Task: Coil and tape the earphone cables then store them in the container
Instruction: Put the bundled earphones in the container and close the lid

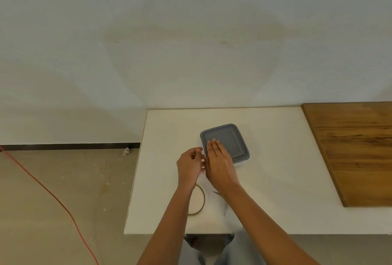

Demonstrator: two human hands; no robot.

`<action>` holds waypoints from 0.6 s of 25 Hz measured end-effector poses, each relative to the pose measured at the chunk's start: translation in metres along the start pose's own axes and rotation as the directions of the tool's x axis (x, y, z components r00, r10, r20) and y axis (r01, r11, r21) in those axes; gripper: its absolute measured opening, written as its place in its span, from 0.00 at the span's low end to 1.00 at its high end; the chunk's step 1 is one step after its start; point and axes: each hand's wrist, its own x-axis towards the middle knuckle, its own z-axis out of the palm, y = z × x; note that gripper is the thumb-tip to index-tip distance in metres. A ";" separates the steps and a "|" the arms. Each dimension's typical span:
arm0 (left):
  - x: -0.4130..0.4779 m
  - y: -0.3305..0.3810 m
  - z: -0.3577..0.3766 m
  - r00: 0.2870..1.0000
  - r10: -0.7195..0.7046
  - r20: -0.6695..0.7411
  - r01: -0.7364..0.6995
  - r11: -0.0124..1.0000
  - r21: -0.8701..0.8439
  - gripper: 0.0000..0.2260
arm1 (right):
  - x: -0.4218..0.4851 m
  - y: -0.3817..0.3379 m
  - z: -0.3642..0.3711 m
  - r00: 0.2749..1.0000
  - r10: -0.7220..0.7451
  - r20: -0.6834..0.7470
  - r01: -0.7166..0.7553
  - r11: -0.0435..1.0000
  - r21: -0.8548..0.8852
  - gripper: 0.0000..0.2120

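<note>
On table [275, 180], lidded grey container [232, 137]

container [232, 138]: square, grey lid shut on clear base, flat on white table [275, 180] | tape roll [204, 198]: thin brownish ring, lying flat, nearer the front edge, apart from container

Legible markings: none. The grey container [232, 137], the white surface [275, 180] and the wooden board [356, 150] carry no text, label, brand, number or sign that can be read.
</note>
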 end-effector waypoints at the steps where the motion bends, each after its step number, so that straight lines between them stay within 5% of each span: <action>1: 0.000 0.001 0.000 1.000 0.004 0.001 -0.004 1.000 -0.009 0.08 | -0.001 0.001 -0.002 1.000 -0.007 -0.016 0.007 1.000 0.003 0.26; 7: 0.005 0.004 0.003 0.998 0.045 -0.044 -0.040 0.994 0.104 0.10 | 0.000 -0.007 -0.018 0.997 -0.073 0.040 0.069 0.993 0.098 0.24; 10: 0.007 0.004 0.004 0.997 0.049 -0.058 -0.044 0.995 0.088 0.11 | 0.007 0.008 -0.034 0.976 0.185 -0.115 -0.139 0.934 0.330 0.16; 12: 0.006 0.006 0.004 0.994 0.084 -0.064 -0.076 0.989 0.126 0.10 | 0.009 0.032 -0.044 0.891 0.389 -0.233 -0.321 0.904 0.284 0.13; 15: 0.011 0.007 0.006 0.995 0.088 -0.056 -0.081 0.990 0.112 0.08 | 0.008 0.059 -0.054 0.842 0.534 -0.074 -0.454 0.777 0.436 0.13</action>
